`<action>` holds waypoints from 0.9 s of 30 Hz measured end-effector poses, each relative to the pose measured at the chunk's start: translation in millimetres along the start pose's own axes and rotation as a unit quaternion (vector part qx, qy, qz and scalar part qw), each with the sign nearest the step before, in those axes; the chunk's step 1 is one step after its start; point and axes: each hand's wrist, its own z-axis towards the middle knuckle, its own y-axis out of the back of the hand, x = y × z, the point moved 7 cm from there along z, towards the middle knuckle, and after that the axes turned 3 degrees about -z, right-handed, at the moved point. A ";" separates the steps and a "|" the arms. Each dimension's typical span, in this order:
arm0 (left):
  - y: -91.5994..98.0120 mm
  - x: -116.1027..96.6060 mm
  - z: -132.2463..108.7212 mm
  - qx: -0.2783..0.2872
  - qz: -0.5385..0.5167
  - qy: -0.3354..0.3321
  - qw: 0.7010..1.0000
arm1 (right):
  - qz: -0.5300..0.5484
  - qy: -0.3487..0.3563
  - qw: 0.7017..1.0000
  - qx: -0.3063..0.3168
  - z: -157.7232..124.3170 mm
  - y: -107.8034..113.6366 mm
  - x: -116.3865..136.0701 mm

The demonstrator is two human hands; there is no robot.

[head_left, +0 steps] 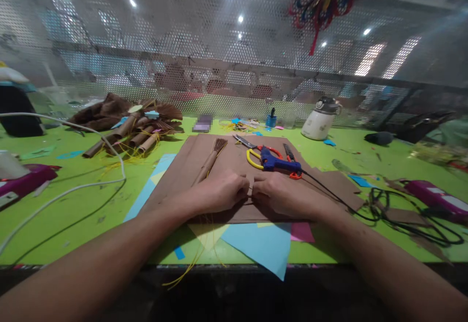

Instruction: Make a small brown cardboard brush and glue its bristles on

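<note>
Over the front of a stack of brown paper sheets [171, 175], my left hand [228, 192] and my right hand [274, 192] face each other, fingers pinched. A thin brown strip [250, 196] spans the small gap between them; its ends are hidden in my fingers, and its material is unclear. Just beyond my left wrist lies a rolled brown paper tube with a fringed end [210, 160]. Beyond my right hand are scissors with yellow and red handles [255, 160], a blue glue gun [280, 162] and a dark cutter [288, 152]. Yellow strings [193, 263] hang over the table's front edge.
Brown paper tubes and fans [135, 127] are heaped at the back left. A white jug [320, 119] and a small blue bottle [271, 119] stand behind. Black cable [387, 214] coils at right beside a purple power strip [438, 197]. A white cable [122, 166] crosses the left side.
</note>
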 end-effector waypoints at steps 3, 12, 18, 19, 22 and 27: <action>0.1 -3.0 -0.2 0.019 0.049 -0.008 0.999 | -0.047 0.000 0.999 0.018 -2.2 -0.3 -1.7; 10.1 -10.4 -5.9 0.034 0.112 -0.003 0.993 | -0.090 0.006 0.995 0.043 -3.9 1.3 0.3; 12.7 -12.4 -8.1 0.056 0.122 0.010 0.991 | -0.089 -0.005 0.995 0.042 -3.8 1.8 -1.6; 13.0 -13.3 -8.4 0.057 0.118 0.012 0.991 | -0.087 -0.007 0.995 0.041 -3.7 2.7 -1.7; 14.6 -14.6 -8.9 0.050 0.111 0.024 0.992 | -0.086 -0.013 0.995 0.040 -3.0 4.6 -1.5; 9.1 -13.1 -6.6 0.045 0.124 0.026 0.991 | -0.083 -0.025 0.996 0.030 -1.4 3.7 -0.2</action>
